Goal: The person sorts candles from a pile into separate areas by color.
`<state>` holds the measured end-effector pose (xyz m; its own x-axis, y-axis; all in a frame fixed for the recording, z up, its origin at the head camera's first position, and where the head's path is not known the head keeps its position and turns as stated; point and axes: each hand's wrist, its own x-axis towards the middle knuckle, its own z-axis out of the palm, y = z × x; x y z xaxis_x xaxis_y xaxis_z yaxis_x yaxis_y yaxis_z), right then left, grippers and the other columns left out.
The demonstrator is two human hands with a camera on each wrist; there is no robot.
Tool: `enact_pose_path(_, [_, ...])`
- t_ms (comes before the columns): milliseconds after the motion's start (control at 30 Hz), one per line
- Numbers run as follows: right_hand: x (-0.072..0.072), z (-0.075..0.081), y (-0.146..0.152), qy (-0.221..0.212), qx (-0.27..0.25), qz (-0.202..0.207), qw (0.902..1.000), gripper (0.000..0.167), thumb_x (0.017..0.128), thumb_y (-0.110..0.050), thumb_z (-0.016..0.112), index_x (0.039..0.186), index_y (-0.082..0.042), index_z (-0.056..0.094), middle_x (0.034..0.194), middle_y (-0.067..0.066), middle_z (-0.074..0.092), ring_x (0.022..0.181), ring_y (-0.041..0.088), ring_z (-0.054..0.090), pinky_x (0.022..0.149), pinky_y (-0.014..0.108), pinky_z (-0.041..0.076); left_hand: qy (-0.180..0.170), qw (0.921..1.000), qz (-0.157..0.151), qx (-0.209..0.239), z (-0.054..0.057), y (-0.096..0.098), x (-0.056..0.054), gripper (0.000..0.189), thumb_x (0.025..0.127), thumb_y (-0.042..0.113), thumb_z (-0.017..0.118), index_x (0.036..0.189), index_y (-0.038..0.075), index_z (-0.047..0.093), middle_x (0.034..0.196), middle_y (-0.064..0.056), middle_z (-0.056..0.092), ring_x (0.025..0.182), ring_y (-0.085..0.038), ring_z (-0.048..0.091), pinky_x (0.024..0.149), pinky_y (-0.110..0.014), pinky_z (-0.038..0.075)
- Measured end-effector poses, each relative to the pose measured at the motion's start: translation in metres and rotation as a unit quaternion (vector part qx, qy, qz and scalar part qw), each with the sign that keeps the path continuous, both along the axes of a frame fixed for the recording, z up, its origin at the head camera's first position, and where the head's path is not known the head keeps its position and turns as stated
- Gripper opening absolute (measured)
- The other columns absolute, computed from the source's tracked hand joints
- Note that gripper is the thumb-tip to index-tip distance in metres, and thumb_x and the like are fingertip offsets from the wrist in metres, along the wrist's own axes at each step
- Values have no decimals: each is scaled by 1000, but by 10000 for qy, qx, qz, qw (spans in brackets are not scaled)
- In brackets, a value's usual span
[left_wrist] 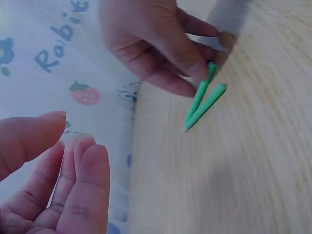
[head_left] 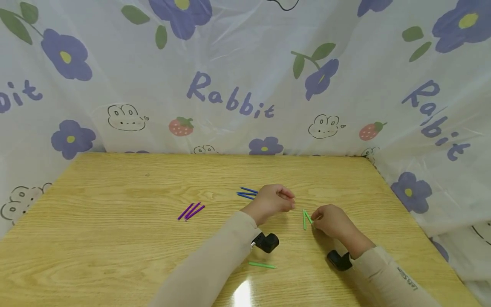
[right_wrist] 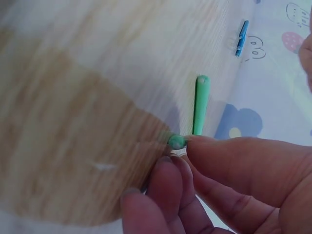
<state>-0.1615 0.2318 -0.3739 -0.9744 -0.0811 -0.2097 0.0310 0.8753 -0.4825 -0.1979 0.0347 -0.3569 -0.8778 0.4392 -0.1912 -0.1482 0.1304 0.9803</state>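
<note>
My right hand (head_left: 334,221) pinches the near end of a slim green stick (head_left: 308,216) between thumb and fingertips, low over the table. A second green stick (head_left: 304,222) lies beside it; their far ends meet in a narrow V. In the right wrist view the rounded end of the held stick (right_wrist: 176,142) shows at the thumb tip. My left hand (head_left: 270,201) hovers left of these two, its fingers loosely bent, thumb apart, nothing between them in the left wrist view. Behind it, partly covered, lie several blue sticks (head_left: 245,193).
Three purple sticks (head_left: 194,211) lie side by side at the left. Nearer me, beside my left sleeve (head_left: 218,256), is another green stick (head_left: 262,265) with a small pointed tip. A printed curtain (head_left: 230,51) stands behind the wooden table (head_left: 115,256) and along its sides.
</note>
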Motion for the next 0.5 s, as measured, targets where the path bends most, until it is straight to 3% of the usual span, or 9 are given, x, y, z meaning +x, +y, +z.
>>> enact_pose_path(500, [2,0,-1,0,29,13,10000,18,88,-6,62,102,5,69,91,12,68,78,22,64,68,38,53,280,9991,-311,-114,13,-36,9,26,87,0,67,111,-2,61,99,-9,62,88,-17,62,90,-39,51])
